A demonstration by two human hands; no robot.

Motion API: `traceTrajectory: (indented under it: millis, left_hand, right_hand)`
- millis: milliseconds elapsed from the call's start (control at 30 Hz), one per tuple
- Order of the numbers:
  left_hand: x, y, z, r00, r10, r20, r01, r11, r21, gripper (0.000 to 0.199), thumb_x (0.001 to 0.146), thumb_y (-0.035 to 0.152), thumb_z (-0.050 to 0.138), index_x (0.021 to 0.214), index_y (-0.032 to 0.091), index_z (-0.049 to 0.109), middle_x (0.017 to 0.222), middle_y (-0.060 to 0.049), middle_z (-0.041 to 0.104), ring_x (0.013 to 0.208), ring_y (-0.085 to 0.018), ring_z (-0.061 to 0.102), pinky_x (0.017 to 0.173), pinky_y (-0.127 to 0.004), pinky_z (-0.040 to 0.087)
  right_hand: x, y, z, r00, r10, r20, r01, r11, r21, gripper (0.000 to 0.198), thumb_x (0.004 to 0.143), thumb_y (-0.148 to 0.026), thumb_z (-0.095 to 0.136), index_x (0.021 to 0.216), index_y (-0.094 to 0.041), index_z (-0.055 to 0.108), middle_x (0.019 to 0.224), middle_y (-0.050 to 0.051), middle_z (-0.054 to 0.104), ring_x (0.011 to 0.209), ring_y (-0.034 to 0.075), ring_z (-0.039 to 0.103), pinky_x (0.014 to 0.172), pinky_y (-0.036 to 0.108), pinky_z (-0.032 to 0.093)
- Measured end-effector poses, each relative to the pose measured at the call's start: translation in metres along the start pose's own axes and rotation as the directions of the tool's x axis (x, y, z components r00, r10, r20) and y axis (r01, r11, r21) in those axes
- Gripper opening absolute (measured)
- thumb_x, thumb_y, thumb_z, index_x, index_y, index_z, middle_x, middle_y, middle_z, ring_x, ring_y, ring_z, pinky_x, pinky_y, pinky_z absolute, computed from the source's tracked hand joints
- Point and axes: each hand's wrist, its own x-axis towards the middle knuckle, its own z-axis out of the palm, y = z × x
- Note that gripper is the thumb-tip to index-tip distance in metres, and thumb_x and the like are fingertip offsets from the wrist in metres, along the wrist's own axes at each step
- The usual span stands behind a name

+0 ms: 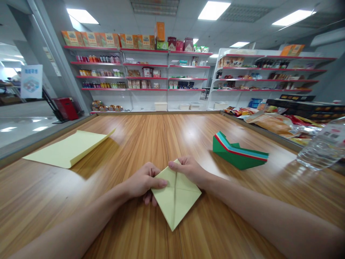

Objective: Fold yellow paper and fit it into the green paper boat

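Bare forearms (256,208) slant in from seven and five o'clock, nearest my camera, and end at the folded paper (184,198), a pale yellow diamond low in the middle of my view. One corner points to six; a line runs down its face from twelve to six, with a fainter crease across it.

Taking that paper as my clock centre, I have the left hand (142,181) at ten, closed in a pinch, thumb flat on the upper-left side and fingers curled beneath. The right hand (190,169), at one, pinches near the top corner, thumb in front, the other fingers partly hidden. I can't tell whether the lower corner touches the bench (151,136).

For clean work, I'd want the left pinch steady but light so the layers don't slip, and the right thumb lining up the edges at twelve before any crease is pressed. Backing the paper with the bench should sharpen a crease; gripping too hard could leave stray dents.

Farther out, a loose yellow sheet (67,147) lies between nine and ten, a green paper boat (234,156) sits at two, and a clear bottle (320,147) stands between two and three. Stocked shelves (145,95) span twelve.
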Motion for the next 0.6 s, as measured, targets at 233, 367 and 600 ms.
traceTrajectory:
  millis: [233, 367, 600]
  left_hand:
    - [-0.0022, 0.0024, 0.0019, 0.994, 0.043, 0.103, -0.045, 0.999, 0.015, 0.033, 0.076, 0.036, 0.059, 0.061, 0.008, 0.065, 0.049, -0.007, 0.064, 0.035, -0.011, 0.056, 0.028, -0.013, 0.034]
    - [-0.0021, 0.0019, 0.0007, 0.995, 0.041, 0.095, -0.042, 0.999, 0.005, 0.034, 0.074, 0.038, 0.061, 0.058, 0.008, 0.064, 0.046, -0.006, 0.062, 0.033, -0.011, 0.053, 0.027, -0.014, 0.034]
    - [0.0012, 0.0006, 0.0020, 0.997, -0.013, 0.081, 0.004, 0.993, 0.118, 0.036, 0.076, 0.044, 0.058, 0.061, 0.011, 0.060, 0.047, -0.003, 0.058, 0.033, -0.009, 0.049, 0.031, -0.016, 0.034]
  right_hand:
    - [-0.0007, -0.0003, -0.0023, 0.991, 0.015, 0.132, -0.031, 0.992, 0.119, 0.041, 0.068, -0.050, 0.069, 0.064, -0.011, 0.057, 0.054, 0.001, 0.056, 0.044, 0.009, 0.049, 0.042, 0.020, 0.035]
    - [0.0012, 0.0030, -0.0007, 0.997, -0.002, 0.082, -0.007, 0.994, 0.107, 0.048, 0.071, -0.057, 0.062, 0.060, -0.011, 0.054, 0.051, 0.000, 0.053, 0.041, 0.008, 0.046, 0.040, 0.021, 0.033]
    - [-0.0014, 0.0083, 0.0045, 0.974, -0.201, -0.105, 0.183, 0.970, -0.159, 0.055, 0.078, -0.060, 0.051, 0.048, -0.017, 0.035, 0.042, -0.005, 0.033, 0.036, 0.004, 0.029, 0.035, 0.019, 0.017]
